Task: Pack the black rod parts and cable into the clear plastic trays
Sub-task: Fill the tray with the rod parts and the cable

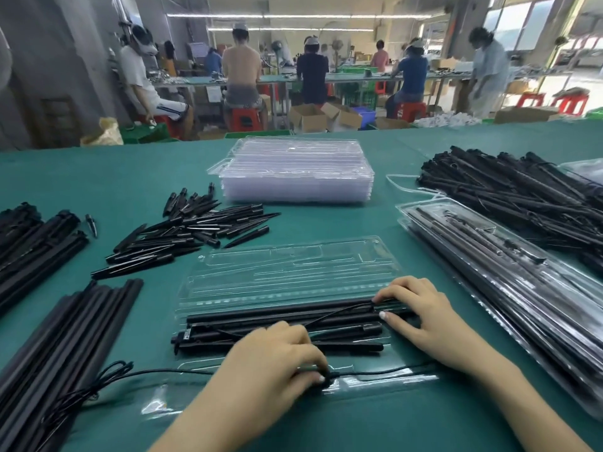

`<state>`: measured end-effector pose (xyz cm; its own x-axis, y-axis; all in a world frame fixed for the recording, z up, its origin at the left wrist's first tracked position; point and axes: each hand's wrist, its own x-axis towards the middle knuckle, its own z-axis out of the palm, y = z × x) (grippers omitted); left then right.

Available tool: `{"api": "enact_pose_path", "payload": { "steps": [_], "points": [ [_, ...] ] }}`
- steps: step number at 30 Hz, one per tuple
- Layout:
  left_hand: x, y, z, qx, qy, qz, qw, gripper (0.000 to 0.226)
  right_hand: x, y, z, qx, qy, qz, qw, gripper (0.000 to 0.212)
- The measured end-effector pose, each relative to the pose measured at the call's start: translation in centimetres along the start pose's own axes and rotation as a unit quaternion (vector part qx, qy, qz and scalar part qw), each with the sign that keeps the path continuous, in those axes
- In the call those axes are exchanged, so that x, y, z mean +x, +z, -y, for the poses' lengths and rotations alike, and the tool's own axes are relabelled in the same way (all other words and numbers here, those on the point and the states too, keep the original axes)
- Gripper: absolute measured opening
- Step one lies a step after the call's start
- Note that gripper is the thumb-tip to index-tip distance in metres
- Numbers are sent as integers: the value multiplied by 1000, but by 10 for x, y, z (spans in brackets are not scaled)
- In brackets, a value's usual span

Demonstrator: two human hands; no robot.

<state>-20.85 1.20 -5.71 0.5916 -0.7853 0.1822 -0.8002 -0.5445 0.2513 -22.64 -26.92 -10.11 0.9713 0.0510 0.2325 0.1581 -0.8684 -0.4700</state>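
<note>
While half-filled, tray [287, 272] far edge bare.

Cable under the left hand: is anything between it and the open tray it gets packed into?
Nothing visible. The left hand pinches the cable right over the open tray's near edge; the black rods lie farther back, with the right hand resting on them.

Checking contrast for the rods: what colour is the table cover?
Teal green cover, clearest in the head view.
</note>
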Motion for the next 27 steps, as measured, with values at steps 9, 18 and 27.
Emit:
{"api": "enact_pose_path", "payload": {
  "steps": [9,18,27],
  "points": [
    [5,23,-1,-298,-157,-52,940,33,1,1,-5,-4,-5,7,1000,20],
    [-2,8,6,-271,-142,6,952,55,1,1,-5,-11,-7,9,1000,18],
    [13,4,-2,-174,-148,71,971,44,2,-1,0,-12,1,16,1000,20]
  ]
}}
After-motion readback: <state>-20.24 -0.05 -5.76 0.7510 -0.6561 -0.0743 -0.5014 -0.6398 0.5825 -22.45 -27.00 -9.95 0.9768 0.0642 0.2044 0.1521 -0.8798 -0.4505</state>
